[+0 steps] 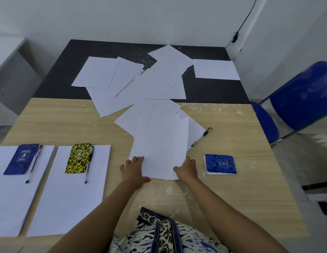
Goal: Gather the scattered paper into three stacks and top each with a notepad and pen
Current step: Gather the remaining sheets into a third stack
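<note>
Head view, L to R. Far L: stack 1 [14, 201] squared up, topped w/ blue notepad [21, 159] and a pen [34, 164] along its R edge. Beside it, stack 2 [67, 198], topped w/ yellow-black notepad [78, 158] and 2nd pen [88, 164]. Centre: 3rd stack [159, 148] being formed on wood table [232, 189]; long axis runs away from the body, tilted slightly. Left hand [134, 168] is laid at the near-L corner, fingers bent onto the sheet, thumb along the near edge; right hand [186, 168] is set against the near-R edge, fingers curled at it. Whether sheets are pinched or only pressed cannot be told. Loose paper [137, 79] lies straight ahead, beyond the grip, across the dark far table [213, 92]; exact sheet count not readable, roughly a dozen, overlapping. R of stack 3: 3rd pen [202, 136] lying diagonally, just touching the sheets' R edge; blue spiral notepad [221, 164] near R hand, so R hand is judged nearer for both. Counts: 3 notepads, 3 pens, 2 stacks done, 1 in progress. Blue chair [301, 97] far R.
</note>
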### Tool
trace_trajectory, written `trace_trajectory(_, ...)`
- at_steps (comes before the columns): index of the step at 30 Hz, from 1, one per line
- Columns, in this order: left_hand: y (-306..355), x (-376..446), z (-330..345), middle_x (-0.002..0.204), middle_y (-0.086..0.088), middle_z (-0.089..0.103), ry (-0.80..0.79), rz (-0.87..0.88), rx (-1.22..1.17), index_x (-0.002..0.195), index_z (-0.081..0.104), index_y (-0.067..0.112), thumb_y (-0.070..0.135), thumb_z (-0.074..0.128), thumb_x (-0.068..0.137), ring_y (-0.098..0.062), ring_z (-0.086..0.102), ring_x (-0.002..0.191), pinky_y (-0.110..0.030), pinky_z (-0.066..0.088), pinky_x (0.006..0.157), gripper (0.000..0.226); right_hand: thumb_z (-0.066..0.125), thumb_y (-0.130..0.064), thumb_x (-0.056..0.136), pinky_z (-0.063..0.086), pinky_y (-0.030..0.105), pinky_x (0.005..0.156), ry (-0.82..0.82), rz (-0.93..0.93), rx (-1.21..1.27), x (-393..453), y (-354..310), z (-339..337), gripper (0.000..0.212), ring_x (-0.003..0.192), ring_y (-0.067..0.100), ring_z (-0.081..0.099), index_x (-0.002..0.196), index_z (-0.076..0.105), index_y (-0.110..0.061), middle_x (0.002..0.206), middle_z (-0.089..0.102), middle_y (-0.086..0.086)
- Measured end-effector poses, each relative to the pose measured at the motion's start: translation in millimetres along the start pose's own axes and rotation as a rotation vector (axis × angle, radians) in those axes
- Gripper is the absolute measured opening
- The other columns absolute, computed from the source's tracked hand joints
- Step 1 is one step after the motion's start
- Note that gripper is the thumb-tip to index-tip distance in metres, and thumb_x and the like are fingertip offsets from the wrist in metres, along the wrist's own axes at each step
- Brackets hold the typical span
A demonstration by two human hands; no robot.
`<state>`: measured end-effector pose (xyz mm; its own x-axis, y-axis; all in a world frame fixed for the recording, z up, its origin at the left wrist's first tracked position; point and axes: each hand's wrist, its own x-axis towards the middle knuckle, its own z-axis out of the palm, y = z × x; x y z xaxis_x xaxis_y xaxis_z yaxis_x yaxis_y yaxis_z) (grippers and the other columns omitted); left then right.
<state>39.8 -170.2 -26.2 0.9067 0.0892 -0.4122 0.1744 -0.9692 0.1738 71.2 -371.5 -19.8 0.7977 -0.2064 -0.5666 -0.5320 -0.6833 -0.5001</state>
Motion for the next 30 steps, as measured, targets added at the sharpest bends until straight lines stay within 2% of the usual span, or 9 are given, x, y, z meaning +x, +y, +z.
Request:
trace_trajectory(2, 0.0, 0.2, 0.6, 0.148, 0.002, 0.032, 0.009, 0.011, -0.017, 0.149, 0.021, 0.023, 0.054, 0.071, 0.076, -0.024, 0.034, 0.134, -0.041, 0.030, 0.109, 0.094, 0.066, -0.021, 0.081, 0.046, 0.031, 0.076, -0.032, 0.037, 0.122, -0.7, -2.9, 0.9, 0.057, 0.091, 0.023, 0.049, 0.131, 0.040, -0.010, 0.129, 0.039, 0.012)
trace_trajectory(6, 2.5, -2.1, 1.2, 0.151, -0.002, 0.027, 0.036, 0.010, -0.111, 0.151, 0.014, 0.019, 0.048, 0.078, 0.071, -0.024, 0.037, 0.133, -0.037, 0.036, 0.107, 0.106, 0.065, -0.017, 0.081, 0.042, 0.028, 0.070, -0.036, 0.028, 0.199, 2.8, -1.4, -1.0, 0.052, 0.090, 0.021, 0.050, 0.128, 0.044, -0.009, 0.125, 0.049, 0.011)
trace_trajectory(9, 4.5, -4.8, 2.0, 0.158, -0.010, 0.004, 0.029, -0.045, -0.238, 0.153, 0.000, 0.019, 0.040, 0.084, 0.068, -0.029, 0.035, 0.136, -0.037, 0.040, 0.106, 0.121, 0.066, -0.012, 0.081, 0.044, 0.027, 0.078, -0.092, 0.011, 0.312, 4.5, -1.4, -3.3, 0.045, 0.096, 0.020, 0.055, 0.124, 0.052, -0.008, 0.118, 0.060, 0.005)
trace_trajectory(12, 4.8, -4.7, 2.7, 0.160, -0.009, 0.001, -0.014, -0.088, -0.170, 0.153, -0.004, 0.016, 0.044, 0.079, 0.073, -0.033, 0.016, 0.143, -0.043, 0.025, 0.114, 0.119, 0.067, -0.014, 0.081, 0.049, 0.033, 0.090, -0.175, 0.033, 0.367, 2.7, -1.4, 0.6, 0.042, 0.103, 0.023, 0.060, 0.122, 0.059, -0.009, 0.121, 0.064, 0.006)
trace_trajectory(17, -1.7, -5.4, 2.8, 0.158, -0.001, 0.016, -0.001, -0.044, -0.071, 0.150, 0.015, 0.017, 0.053, 0.073, 0.075, -0.028, 0.019, 0.141, -0.042, 0.024, 0.115, 0.102, 0.063, -0.026, 0.083, 0.048, 0.033, 0.088, -0.015, 0.039, 0.098, -4.2, -9.5, 10.5, 0.051, 0.109, 0.029, 0.052, 0.129, 0.047, -0.013, 0.128, 0.041, 0.012)
trace_trajectory(21, -6.0, -8.3, 5.2, 0.158, 0.000, 0.018, 0.003, -0.007, -0.040, 0.149, 0.020, 0.018, 0.053, 0.070, 0.078, -0.024, 0.022, 0.143, -0.042, 0.025, 0.116, 0.093, 0.063, -0.023, 0.084, 0.047, 0.032, 0.080, -0.068, 0.045, 0.178, -4.1, -17.6, 9.2, 0.063, 0.100, 0.027, 0.049, 0.139, 0.032, -0.012, 0.133, 0.030, 0.014)
trace_trajectory(24, -5.7, -9.4, 7.5, 0.157, -0.002, 0.021, 0.015, 0.003, -0.078, 0.149, 0.021, 0.017, 0.050, 0.072, 0.078, -0.024, 0.025, 0.141, -0.039, 0.029, 0.113, 0.093, 0.064, -0.021, 0.085, 0.041, 0.029, 0.074, -0.095, 0.059, 0.171, -1.1, -19.1, 5.9, 0.065, 0.094, 0.024, 0.046, 0.139, 0.030, -0.010, 0.136, 0.028, 0.014)
trace_trajectory(26, -4.9, -10.3, 7.2, 0.154, -0.002, 0.022, 0.025, 0.001, -0.125, 0.148, 0.020, 0.017, 0.048, 0.076, 0.074, -0.024, 0.029, 0.137, -0.038, 0.034, 0.109, 0.098, 0.065, -0.023, 0.084, 0.043, 0.030, 0.077, -0.090, 0.058, 0.139, 1.0, -20.5, 4.6, 0.066, 0.099, 0.025, 0.048, 0.138, 0.031, -0.009, 0.136, 0.033, 0.013)
trace_trajectory(30, -4.6, -10.3, 1.5, 0.152, -0.007, 0.019, 0.012, -0.048, -0.299, 0.150, 0.018, 0.019, 0.054, 0.083, 0.061, -0.027, 0.024, 0.138, -0.043, 0.032, 0.109, 0.116, 0.067, -0.026, 0.081, 0.044, 0.038, 0.098, -0.073, 0.067, 0.121, 7.8, -18.5, 2.0, 0.076, 0.119, 0.030, 0.050, 0.143, 0.028, -0.006, 0.133, 0.048, 0.011)
